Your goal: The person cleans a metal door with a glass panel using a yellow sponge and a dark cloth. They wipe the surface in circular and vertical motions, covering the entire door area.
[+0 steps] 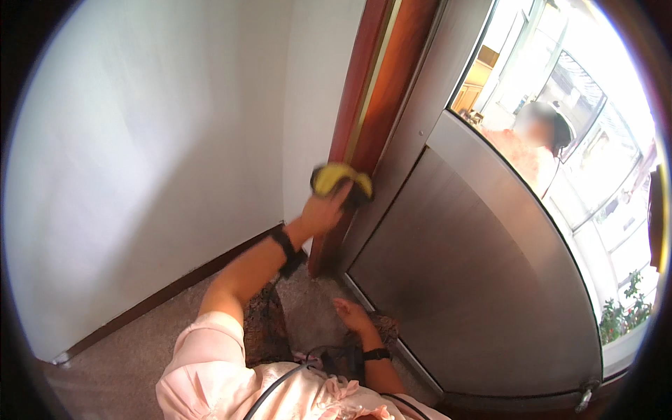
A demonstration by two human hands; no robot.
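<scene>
My left hand (323,210) is raised and grips a yellow cloth (334,178) with a dark edge. It presses the cloth against the reddish-brown wooden door frame (364,105). A black band sits on that wrist. My right hand (351,315) hangs low near the floor, fingers loosely apart and holding nothing, with a black watch on its wrist. It is close to the bottom of the brushed-metal door (462,266).
A white wall (154,154) with a dark baseboard fills the left. Grey carpet (140,350) covers the floor. The metal door has a glass pane (560,140) reflecting a person, and green plants (623,311) show outside at the right.
</scene>
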